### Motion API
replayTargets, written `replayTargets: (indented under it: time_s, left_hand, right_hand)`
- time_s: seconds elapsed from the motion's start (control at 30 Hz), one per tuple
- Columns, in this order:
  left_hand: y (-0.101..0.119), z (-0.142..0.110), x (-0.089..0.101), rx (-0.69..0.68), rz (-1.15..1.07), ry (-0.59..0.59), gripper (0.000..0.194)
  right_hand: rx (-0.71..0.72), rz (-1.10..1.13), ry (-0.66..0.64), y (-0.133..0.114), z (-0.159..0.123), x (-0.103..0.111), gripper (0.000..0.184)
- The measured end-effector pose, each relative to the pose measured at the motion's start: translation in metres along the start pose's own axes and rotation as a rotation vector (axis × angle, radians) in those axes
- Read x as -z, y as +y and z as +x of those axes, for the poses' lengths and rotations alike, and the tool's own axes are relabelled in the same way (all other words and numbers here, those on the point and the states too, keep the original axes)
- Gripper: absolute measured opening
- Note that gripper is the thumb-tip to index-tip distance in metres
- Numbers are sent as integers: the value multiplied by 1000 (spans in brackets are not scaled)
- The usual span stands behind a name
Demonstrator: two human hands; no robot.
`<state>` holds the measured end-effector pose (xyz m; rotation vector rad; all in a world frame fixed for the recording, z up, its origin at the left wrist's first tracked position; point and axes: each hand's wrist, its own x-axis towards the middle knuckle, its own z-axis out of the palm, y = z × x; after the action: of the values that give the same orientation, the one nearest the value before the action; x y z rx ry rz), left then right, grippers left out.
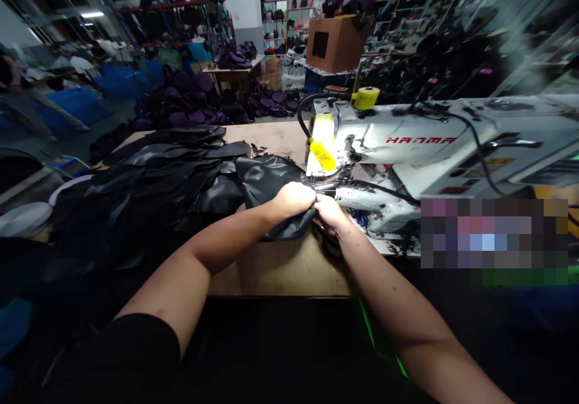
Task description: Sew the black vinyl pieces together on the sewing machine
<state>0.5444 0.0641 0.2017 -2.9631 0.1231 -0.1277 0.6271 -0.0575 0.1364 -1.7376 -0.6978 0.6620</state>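
Note:
A glossy black piece of leather-like material (266,178) lies at the narrow arm of a white sewing machine (375,142). My left hand (295,200) is closed on the material's right part, close to the needle area. My right hand (331,214) sits just beside it, fingers bent around the material's edge at the tip of the machine arm. The fingertips of both hands are partly hidden. A bright lamp wrapped in yellow tape (323,155) lights the spot right above the hands.
Many flat black pieces (181,163) are heaped along the left of the wooden table (280,268). Past the table are purple bags (194,99) in a pile, a cardboard box (337,45) and shelves. A person (27,90) stands at the far left.

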Motion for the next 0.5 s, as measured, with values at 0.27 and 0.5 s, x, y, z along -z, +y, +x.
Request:
replayTargets:
  time_s: [0.27, 0.5]
  left_hand:
    - [8, -13, -22, 110, -30, 109, 30]
    - [-16, -26, -24, -41, -21, 38, 26]
  right_hand:
    - [-20, -497, -29, -14, -11, 14, 18]
    - [-120, -443, 86, -33, -32, 7, 20]
